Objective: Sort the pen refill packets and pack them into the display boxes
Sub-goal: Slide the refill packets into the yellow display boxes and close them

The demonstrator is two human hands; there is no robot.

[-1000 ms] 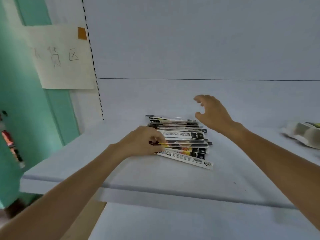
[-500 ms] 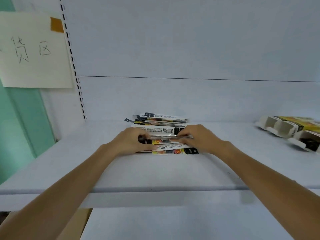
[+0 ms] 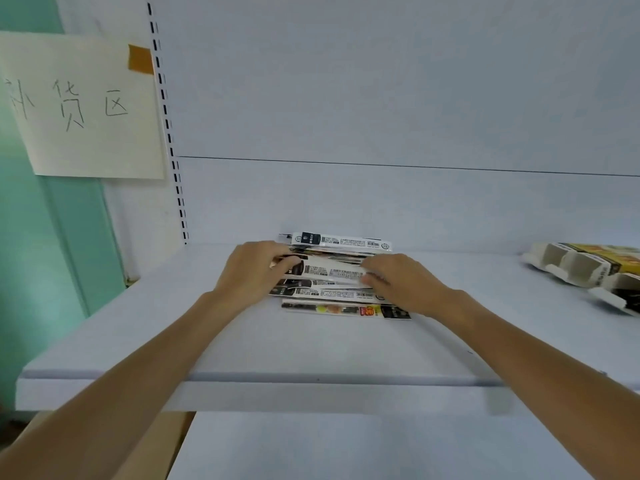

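A pile of long, narrow pen refill packets (image 3: 341, 241) lies spread on the white shelf (image 3: 311, 344), most black and white, the nearest one yellow and black (image 3: 346, 310). My left hand (image 3: 251, 275) grips the left end of a white packet (image 3: 332, 269) on top of the pile. My right hand (image 3: 401, 284) pinches the right end of that same packet. Both hands' fingertips are partly hidden by the packets. Open display boxes (image 3: 585, 271) lie on their sides at the far right of the shelf, white inside with yellow and black print.
The shelf's back panel (image 3: 381, 116) rises close behind the pile. A slotted upright (image 3: 169, 133) runs down the left, beside a taped paper sign (image 3: 83, 105) with handwriting and a green wall (image 3: 45, 254). A lower white surface (image 3: 346, 445) lies below the shelf's front edge.
My right hand came down from above the pile onto the packets. Both hands now hold one white packet by its ends. The camera has moved closer and turned left.
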